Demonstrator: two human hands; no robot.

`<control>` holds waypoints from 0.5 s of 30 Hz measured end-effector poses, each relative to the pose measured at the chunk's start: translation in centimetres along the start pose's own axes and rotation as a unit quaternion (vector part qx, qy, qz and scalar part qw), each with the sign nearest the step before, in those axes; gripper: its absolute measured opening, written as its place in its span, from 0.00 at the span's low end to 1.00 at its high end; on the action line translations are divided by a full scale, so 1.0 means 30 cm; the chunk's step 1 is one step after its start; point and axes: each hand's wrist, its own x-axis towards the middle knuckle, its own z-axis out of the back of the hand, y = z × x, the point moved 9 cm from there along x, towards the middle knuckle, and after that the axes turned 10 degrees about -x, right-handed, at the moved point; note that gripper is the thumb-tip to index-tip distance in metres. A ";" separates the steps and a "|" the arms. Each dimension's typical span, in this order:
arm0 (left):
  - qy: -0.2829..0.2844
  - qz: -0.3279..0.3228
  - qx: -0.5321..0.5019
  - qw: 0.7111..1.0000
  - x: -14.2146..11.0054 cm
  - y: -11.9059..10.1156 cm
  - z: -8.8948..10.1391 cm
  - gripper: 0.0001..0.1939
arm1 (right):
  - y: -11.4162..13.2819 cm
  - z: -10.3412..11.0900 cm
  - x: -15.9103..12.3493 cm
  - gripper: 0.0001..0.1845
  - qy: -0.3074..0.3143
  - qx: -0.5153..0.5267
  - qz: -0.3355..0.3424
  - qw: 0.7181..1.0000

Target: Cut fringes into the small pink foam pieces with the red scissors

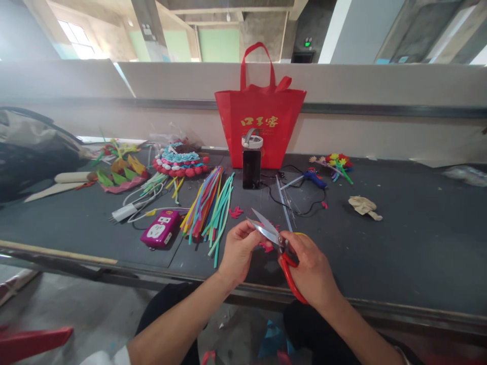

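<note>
Red-handled scissors (271, 234), head view: the right hand (309, 264) grasps the handles above the near edge of the dark worktop (414, 243); the parted blades point up and leftward, beside the fingertips of the left hand (239, 248). The left thumb and forefinger are drawn together; whether they pinch anything cannot be told. Beyond the hands, a pink cut-out (236, 212) lies flat, just right of a bundle of coloured strips (205, 203). Left of the bundle rests a purple socket block (161, 229). At centre rear, a dark phone (251, 172) stands upright before a white-lidded container (251, 142), with a red bag (228, 119) behind both. To the right lie a blue glue gun (315, 179), a cluster of colourful flowers (340, 162) and, nearer, a crumpled beige item (362, 205).
</note>
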 end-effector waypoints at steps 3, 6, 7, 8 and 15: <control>-0.002 0.003 0.000 1.000 0.002 -0.003 0.001 0.06 | 0.000 0.003 -0.001 0.23 -0.004 -0.007 0.004 1.000; -0.008 0.006 -0.005 1.000 0.002 -0.007 0.001 0.09 | 0.002 0.009 -0.003 0.22 -0.011 -0.006 0.009 1.000; -0.008 0.006 -0.006 1.000 0.002 -0.009 0.000 0.09 | 0.001 0.009 -0.003 0.22 -0.009 -0.003 0.006 1.000; -0.007 0.007 -0.006 1.000 0.002 -0.011 -0.001 0.09 | -0.002 0.007 -0.003 0.21 -0.002 0.003 -0.002 1.000; -0.006 0.005 0.000 1.000 0.004 -0.015 0.006 0.05 | -0.025 -0.011 0.000 0.20 0.015 0.027 -0.035 0.999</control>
